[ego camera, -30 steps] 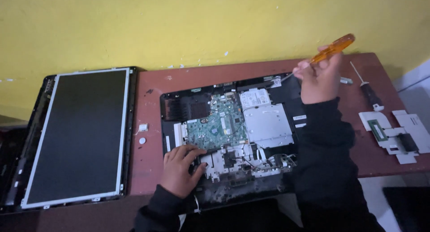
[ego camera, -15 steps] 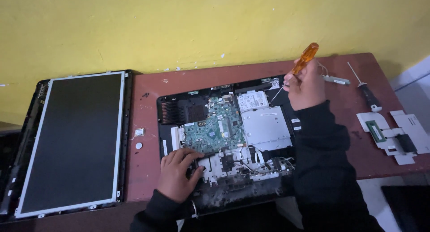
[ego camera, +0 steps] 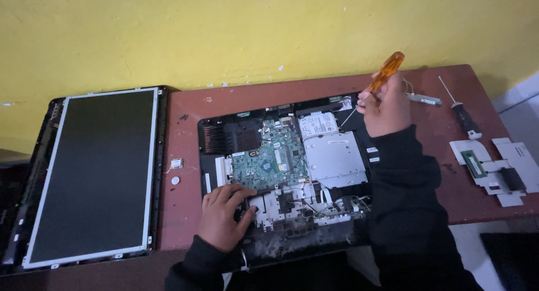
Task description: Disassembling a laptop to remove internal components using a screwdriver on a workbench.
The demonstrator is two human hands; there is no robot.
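1. Done so far: the screen panel (ego camera: 92, 176) lies apart at the counter's (ego camera: 185, 212) left end, and the open chassis (ego camera: 281, 173) shows its green board (ego camera: 269, 162).
2. My right hand (ego camera: 387, 108) has its fingers closed around the orange-handled screwdriver (ego camera: 382, 80), tip at the chassis's far edge by the silver drive (ego camera: 335, 159).
3. My left hand (ego camera: 222, 215) rests flat, fingers spread, on the near frame.
4. Board and drive are still seated.

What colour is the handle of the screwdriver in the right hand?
Translucent orange; the screwdriver handle shows clearly in the head view.

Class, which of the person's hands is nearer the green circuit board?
Left. The left hand rests at the green circuit board's lower-left edge; the right hand holds an orange-handled screwdriver beyond its upper right.
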